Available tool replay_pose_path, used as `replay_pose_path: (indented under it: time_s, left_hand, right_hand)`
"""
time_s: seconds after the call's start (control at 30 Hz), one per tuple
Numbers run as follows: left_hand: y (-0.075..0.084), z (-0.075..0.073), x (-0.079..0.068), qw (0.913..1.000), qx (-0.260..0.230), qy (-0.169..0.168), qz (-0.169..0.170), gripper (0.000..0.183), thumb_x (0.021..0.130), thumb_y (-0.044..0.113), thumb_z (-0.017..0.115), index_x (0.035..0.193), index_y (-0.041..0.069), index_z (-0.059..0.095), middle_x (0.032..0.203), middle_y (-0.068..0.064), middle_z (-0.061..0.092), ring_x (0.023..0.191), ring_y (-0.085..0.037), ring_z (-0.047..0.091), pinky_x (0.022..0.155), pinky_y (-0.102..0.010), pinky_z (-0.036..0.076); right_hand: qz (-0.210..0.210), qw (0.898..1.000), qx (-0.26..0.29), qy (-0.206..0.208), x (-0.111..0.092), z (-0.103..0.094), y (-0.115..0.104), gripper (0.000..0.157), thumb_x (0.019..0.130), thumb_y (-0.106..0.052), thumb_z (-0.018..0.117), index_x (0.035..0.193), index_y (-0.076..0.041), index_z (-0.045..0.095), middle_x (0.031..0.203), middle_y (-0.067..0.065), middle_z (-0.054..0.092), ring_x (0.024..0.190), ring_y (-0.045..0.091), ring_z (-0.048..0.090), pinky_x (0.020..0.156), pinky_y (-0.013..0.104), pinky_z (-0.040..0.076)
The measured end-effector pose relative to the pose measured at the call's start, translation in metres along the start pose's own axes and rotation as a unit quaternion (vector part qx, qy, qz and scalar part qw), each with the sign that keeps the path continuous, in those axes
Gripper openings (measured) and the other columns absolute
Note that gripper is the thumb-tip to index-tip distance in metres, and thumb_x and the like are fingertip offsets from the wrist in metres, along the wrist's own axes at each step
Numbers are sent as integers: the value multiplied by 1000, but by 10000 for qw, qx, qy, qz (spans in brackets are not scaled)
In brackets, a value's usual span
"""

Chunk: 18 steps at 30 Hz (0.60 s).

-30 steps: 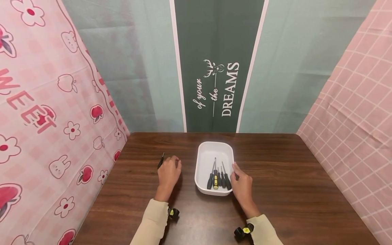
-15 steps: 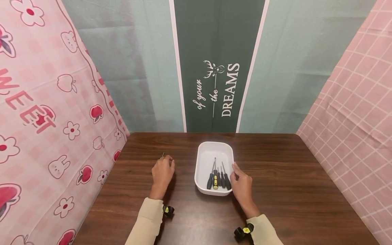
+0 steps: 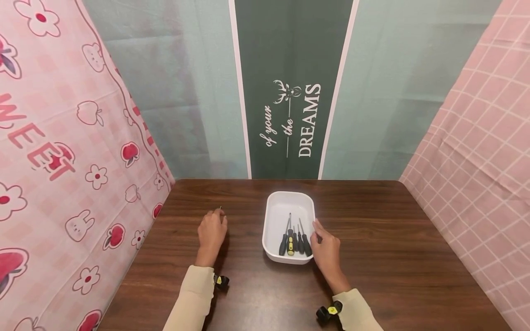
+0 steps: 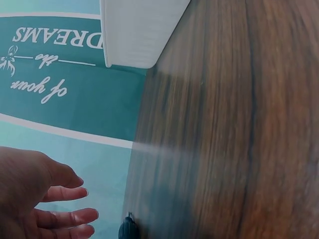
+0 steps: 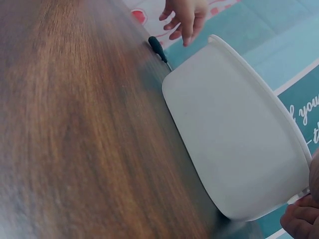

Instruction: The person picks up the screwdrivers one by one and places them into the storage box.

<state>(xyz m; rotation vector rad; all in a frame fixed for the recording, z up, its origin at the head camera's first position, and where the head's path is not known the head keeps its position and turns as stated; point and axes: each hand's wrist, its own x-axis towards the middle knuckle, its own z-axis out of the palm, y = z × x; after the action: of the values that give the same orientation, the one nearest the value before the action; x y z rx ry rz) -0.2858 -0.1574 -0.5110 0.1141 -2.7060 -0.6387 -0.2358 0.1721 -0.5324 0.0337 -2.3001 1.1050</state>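
My left hand (image 3: 212, 232) hovers over the left part of the table, its fingers loosely bent and holding nothing. Beneath it lies a screwdriver with a dark handle (image 5: 156, 46), a small gap below the fingers in the right wrist view; in the head view the hand hides nearly all of it. A white plastic container (image 3: 271, 202) stands mid-table. My right hand (image 3: 327, 248) pinches its right rim between thumb and fingers. Inside rest several screwdrivers, one with a black and yellow handle (image 3: 290, 243), the others dark-handled, shafts pointing away from me.
The brown wooden table (image 3: 372, 220) ends at a green and teal cloth backdrop (image 3: 285, 55). Pink printed cloth (image 3: 62, 193) hangs on the left, and pink checked cloth (image 3: 476, 161) on the right. A small black wrist camera (image 3: 222, 281) sits at the left cuff.
My left hand has shifted left, now covering the screwdriver lying on the table, which showed beside it a second ago. The right hand stays at the container's rim.
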Motion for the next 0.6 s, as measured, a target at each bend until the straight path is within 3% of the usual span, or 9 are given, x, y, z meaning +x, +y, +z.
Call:
replay_pose_path:
  time_s: [0.6]
  left_hand:
    - [-19,1,1,9989,-100,-314,-347,28,91,11,74,116,-3,71,104,-26,64,94,-44,65,73,-57,54]
  right_hand:
    - [95,9999,65,-42,0,-1,3,31,85,8,68,117,6,71,123,18,67,115,34,64,94,47,48]
